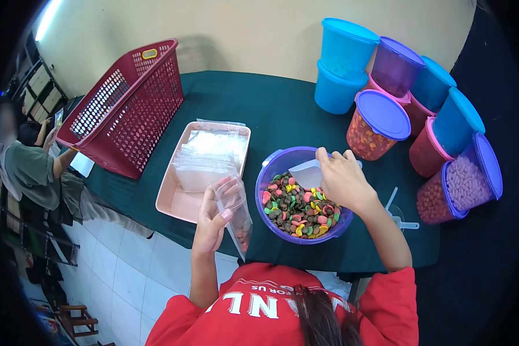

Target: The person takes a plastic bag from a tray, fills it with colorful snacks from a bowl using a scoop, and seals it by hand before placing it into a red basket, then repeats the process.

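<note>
My left hand (210, 224) is closed on a clear plastic bag (241, 228), held upright with a few small pieces low inside it. My right hand (345, 182) grips a whitish scoop (307, 173), its handle hidden by the fingers. The scoop is tilted over a purple bowl (262, 193), above the pieces. Inside the bowl lie many small round pieces (294, 216) in brown, green, pink and yellow, like coated chips or candies. Left of the bowl, a pink tray (173, 203) carries a stack of clear plastic bags (205, 161).
A maroon perforated basket (147, 124) stands at the table's left. Lidded tubs crowd the right side, including one of orange pieces (372, 132) and one of pink pieces (467, 181). Another clear scoop (406, 225) lies beside the bowl. A person (37, 173) is beyond the basket.
</note>
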A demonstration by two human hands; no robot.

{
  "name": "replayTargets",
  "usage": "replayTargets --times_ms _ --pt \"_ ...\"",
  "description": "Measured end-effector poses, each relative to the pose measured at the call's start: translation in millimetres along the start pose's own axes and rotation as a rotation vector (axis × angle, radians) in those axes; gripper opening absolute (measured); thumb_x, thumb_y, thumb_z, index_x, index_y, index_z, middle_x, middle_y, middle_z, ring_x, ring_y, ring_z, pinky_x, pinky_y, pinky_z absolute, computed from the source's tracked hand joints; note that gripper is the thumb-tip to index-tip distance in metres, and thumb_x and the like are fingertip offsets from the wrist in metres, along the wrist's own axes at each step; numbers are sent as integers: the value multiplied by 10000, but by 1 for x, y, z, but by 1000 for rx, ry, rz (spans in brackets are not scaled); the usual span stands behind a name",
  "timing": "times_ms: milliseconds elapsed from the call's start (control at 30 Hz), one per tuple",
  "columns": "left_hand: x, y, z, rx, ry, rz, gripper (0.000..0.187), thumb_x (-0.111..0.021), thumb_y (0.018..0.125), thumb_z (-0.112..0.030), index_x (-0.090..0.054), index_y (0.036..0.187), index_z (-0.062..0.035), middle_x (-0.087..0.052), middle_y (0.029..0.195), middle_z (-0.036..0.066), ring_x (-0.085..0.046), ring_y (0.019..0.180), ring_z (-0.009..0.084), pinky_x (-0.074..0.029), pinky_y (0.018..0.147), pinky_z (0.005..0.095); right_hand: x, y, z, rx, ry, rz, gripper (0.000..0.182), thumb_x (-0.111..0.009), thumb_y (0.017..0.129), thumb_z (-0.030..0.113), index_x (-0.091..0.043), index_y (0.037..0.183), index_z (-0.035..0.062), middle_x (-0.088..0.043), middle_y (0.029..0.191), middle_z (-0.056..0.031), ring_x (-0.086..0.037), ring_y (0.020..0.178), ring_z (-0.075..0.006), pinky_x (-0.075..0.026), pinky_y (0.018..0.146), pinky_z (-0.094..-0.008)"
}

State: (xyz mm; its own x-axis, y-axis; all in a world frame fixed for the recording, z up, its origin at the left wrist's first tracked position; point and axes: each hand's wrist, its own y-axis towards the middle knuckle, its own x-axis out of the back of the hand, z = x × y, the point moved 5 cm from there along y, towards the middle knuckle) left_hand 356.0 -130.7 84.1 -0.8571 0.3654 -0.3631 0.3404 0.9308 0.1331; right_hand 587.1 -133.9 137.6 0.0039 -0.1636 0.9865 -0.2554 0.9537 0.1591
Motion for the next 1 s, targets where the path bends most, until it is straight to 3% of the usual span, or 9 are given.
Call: replayTargets --times_ms 133,200,400,467,600,700,800,933,1000 --pt "4 -13 -3 -36 -92 -103 789 -655 663 -341 -291 1286 -23 -355 1277 175 -348 1195 281 -282 989 406 -28 14 -10 8 -187 -14 388 -587 650 49 -461 1014 6 -598 730 -88 -553 797 -205 -318 726 -394" --pt "7 -18 -4 -96 -96 -181 792 -626 685 -408 -288 1292 -26 -347 1284 174 -341 1201 287 -262 998 408 -40 20 -11 99 -246 -168 371 -583 663 49 -470 1016 39 -599 782 -68 -550 812 -205 -322 738 -391" --pt "9 -35 14 -100 -87 -303 848 -623 683 -501 -289 1295 -19 -355 1284 168 -348 1200 292 -261 998 413 -67 26 -8 102 -82 -108 376 -595 656 71 -484 1016 58 -599 796 -70 -551 827 -216 -321 740 -393" --pt "10 -38 16 -100 -55 -310 863 -626 677 -517 -290 1293 -16 -359 1281 164 -360 1191 291 -270 993 415 -77 28 -15 35 107 224 421 -620 631 75 -481 1028 62 -602 835 -83 -545 856 -227 -322 740 -390" --pt "15 -39 20 -130 -98 -254 867 -623 674 -541 -308 1278 -5 -391 1257 162 -407 1153 293 -303 971 408 -76 27 -17 66 260 300 352 -540 654 21 -479 998 59 -598 859 -104 -532 858 -254 -318 733 -371" --pt "11 -35 24 -55 -205 -148 856 -615 675 -550 -325 1263 2 -417 1233 171 -431 1131 301 -314 964 404 -75 24 1 177 38 -58 349 -545 647 37 -488 989 73 -600 823 -86 -530 823 -251 -310 733 -378" --pt "1 -31 27 25 -227 4 854 -607 674 -568 -336 1246 6 -449 1198 181 -447 1110 319 -315 962 413 -60 18 1 202 137 177 304 -551 654 37 -495 950 73 -594 837 -83 -523 832 -232 -305 724 -368" --pt "-3 -23 40 61 -416 149 890 -633 648 -587 -330 1250 -4 -401 1236 177 -412 1138 343 -273 997 466 -59 14 6 162 185 141 259 -555 653 34 -498 905 58 -587 828 -83 -520 810 -224 -300 713 -364" --pt "-2 -16 39 65 -502 124 927 -647 618 -597 -320 1259 -13 -374 1257 175 -392 1155 344 -260 1007 483 -63 16 5 40 68 -99 300 -580 602 17 -520 894 52 -601 802 -90 -548 812 -229 -316 727 -367"
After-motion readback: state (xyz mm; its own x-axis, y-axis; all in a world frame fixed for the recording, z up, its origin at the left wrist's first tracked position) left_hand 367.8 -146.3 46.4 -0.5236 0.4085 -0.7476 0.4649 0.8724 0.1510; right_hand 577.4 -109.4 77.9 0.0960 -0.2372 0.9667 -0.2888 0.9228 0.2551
